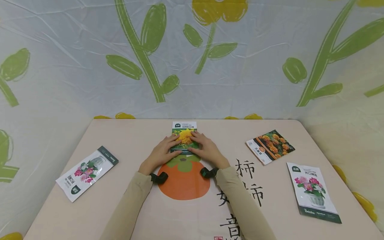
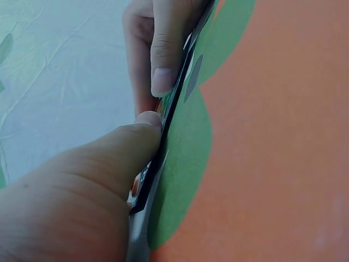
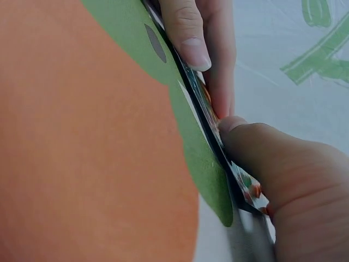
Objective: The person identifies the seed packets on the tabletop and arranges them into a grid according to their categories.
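A seed packet point(image 1: 185, 133) with a big yellow flower lies flat near the table's far edge. My left hand point(image 1: 160, 151) rests on its left side, fingers spread over the picture and thumb along the near edge. On the right side my right hand point(image 1: 208, 149) touches it the same way, the two thumbs pointing towards each other. In the left wrist view the left thumb point(image 2: 144, 128) presses at the dark edge, and the right wrist view shows the right thumb point(image 3: 240, 131) there too. A white corner pokes out beneath the near edge.
A pink-flower packet point(image 1: 88, 173) lies tilted at the left. To the right are an orange-flower packet point(image 1: 270, 146) and another pink-flower packet point(image 1: 313, 193). The tablecloth point(image 1: 183, 186) bears a printed persimmon and black characters. A leaf-patterned curtain point(image 1: 240, 83) hangs behind.
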`<action>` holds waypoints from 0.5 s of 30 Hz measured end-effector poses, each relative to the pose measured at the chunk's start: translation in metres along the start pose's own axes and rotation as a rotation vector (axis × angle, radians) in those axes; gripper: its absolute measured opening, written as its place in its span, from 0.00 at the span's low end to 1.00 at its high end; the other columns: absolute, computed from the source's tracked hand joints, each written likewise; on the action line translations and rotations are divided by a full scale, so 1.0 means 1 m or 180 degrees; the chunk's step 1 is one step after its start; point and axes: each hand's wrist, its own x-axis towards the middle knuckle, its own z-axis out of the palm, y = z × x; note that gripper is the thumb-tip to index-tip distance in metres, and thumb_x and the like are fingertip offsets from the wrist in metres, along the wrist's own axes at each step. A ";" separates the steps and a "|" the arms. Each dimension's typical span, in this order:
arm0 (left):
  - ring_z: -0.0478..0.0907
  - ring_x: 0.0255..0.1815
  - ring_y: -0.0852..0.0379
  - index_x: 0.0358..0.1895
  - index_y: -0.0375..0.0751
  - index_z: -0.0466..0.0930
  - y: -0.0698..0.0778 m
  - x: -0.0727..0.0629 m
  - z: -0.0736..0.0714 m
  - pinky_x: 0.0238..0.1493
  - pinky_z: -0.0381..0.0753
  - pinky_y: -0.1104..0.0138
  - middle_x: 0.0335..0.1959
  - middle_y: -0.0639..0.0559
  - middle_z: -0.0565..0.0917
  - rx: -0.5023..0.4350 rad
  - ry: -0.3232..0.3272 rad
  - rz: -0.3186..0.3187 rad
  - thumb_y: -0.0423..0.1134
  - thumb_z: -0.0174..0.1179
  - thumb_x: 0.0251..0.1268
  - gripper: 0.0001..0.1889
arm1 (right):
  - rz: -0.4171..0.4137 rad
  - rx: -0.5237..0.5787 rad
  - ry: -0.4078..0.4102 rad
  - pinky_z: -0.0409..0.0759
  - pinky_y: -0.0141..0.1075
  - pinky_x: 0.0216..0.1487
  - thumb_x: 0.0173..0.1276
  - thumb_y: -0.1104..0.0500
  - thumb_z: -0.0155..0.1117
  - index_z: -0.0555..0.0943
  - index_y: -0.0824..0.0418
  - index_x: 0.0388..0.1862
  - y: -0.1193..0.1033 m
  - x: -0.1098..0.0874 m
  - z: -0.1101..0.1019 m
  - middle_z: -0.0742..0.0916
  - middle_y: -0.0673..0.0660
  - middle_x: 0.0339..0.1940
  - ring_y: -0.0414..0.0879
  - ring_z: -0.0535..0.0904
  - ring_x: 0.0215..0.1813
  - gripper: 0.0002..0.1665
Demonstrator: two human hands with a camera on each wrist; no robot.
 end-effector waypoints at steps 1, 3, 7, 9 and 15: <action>0.54 0.78 0.46 0.69 0.38 0.73 0.000 0.000 0.000 0.77 0.48 0.51 0.75 0.44 0.64 -0.0007 -0.0001 -0.0002 0.50 0.60 0.71 0.28 | 0.0005 0.0040 0.0039 0.57 0.51 0.75 0.68 0.49 0.69 0.74 0.63 0.69 0.000 0.000 0.000 0.70 0.59 0.75 0.57 0.61 0.77 0.35; 0.54 0.78 0.46 0.68 0.38 0.73 0.000 0.000 0.000 0.77 0.48 0.52 0.75 0.43 0.65 -0.0016 0.0002 0.0002 0.50 0.60 0.71 0.28 | 0.0026 0.0132 0.0140 0.59 0.51 0.74 0.68 0.51 0.69 0.75 0.63 0.68 -0.001 0.000 -0.001 0.72 0.59 0.74 0.57 0.63 0.75 0.33; 0.54 0.78 0.46 0.68 0.38 0.73 0.001 0.000 -0.001 0.77 0.49 0.52 0.75 0.43 0.64 -0.0022 0.0003 0.0006 0.50 0.60 0.71 0.28 | 0.0103 0.0394 0.0388 0.64 0.50 0.72 0.70 0.55 0.67 0.77 0.65 0.66 -0.005 0.001 -0.004 0.77 0.60 0.69 0.57 0.69 0.72 0.28; 0.54 0.78 0.46 0.68 0.38 0.73 0.002 0.000 -0.001 0.77 0.49 0.52 0.75 0.43 0.64 -0.0014 -0.0008 0.0008 0.50 0.60 0.71 0.28 | 0.0130 0.0472 0.0489 0.66 0.50 0.71 0.71 0.57 0.66 0.78 0.65 0.64 -0.008 0.001 -0.006 0.78 0.61 0.67 0.57 0.71 0.70 0.26; 0.51 0.79 0.45 0.69 0.37 0.72 0.001 0.000 -0.002 0.77 0.49 0.51 0.76 0.43 0.63 -0.0059 -0.0028 0.0009 0.49 0.61 0.71 0.29 | 0.0094 0.0530 0.0733 0.70 0.52 0.68 0.71 0.60 0.65 0.80 0.67 0.61 -0.015 0.001 -0.021 0.81 0.63 0.64 0.58 0.74 0.67 0.21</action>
